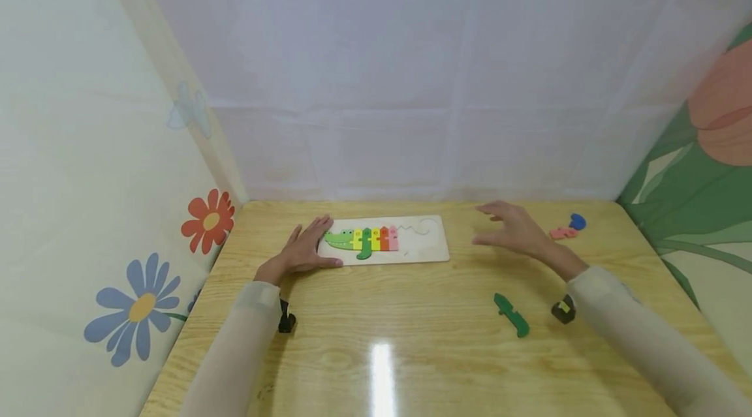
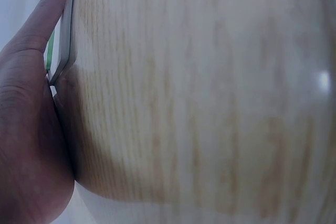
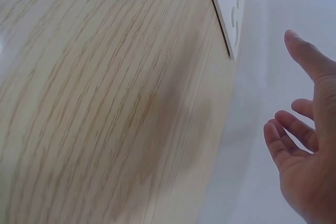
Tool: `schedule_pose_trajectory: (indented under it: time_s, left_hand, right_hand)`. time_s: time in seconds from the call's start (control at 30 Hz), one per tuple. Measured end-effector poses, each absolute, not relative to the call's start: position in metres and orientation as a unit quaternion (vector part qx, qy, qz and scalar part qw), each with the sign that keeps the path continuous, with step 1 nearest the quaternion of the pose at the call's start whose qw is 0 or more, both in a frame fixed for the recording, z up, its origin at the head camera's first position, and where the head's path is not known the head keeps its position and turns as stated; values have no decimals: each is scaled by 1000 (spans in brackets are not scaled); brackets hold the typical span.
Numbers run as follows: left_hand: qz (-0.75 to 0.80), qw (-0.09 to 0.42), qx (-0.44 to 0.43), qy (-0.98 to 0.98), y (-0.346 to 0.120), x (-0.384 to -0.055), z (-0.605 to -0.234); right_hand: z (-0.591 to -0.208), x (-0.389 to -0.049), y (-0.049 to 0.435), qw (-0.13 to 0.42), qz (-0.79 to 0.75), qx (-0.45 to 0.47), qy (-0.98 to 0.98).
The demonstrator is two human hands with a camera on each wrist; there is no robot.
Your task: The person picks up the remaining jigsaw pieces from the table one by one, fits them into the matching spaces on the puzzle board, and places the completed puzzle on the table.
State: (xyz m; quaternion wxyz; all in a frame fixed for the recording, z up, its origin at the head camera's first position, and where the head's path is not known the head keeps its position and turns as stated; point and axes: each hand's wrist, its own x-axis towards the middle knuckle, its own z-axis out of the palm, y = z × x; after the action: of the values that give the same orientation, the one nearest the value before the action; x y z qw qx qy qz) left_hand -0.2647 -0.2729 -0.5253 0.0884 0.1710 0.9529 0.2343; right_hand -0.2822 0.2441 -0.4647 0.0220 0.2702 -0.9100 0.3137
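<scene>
A light wooden puzzle board [image 1: 424, 251] lies on the table, with a crocodile puzzle partly filled in: a green head, then yellow, green, orange, red and pink pieces. My left hand [image 1: 305, 250] holds the board's left end, fingers toward the back edge and thumb along the front edge. The thumb [image 2: 39, 22] shows against the board's side in the left wrist view. My right hand [image 1: 510, 229] hovers in the air right of the board, thumb and fingers apart, holding nothing. Below it on the table lies a dark green puzzle piece [image 1: 512, 316].
A pink puzzle piece [image 1: 563, 233] and a blue puzzle piece [image 1: 578, 222] lie touching or close together at the back right. A white cloth wall [image 1: 352, 156] stands behind the table. Printed flower panels flank both sides.
</scene>
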Motion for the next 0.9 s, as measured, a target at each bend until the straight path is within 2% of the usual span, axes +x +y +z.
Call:
schedule_pose_trajectory:
  time_s: [0.53,0.9]
  left_hand:
    - [224,99,163,956,-271,-264,-522]
    - [218,102,157,958,-271,-263,-518]
  right_hand:
    - [-465,-276,272,38,313,256,-914]
    - [-463,-272,288,29,317,225,-921]
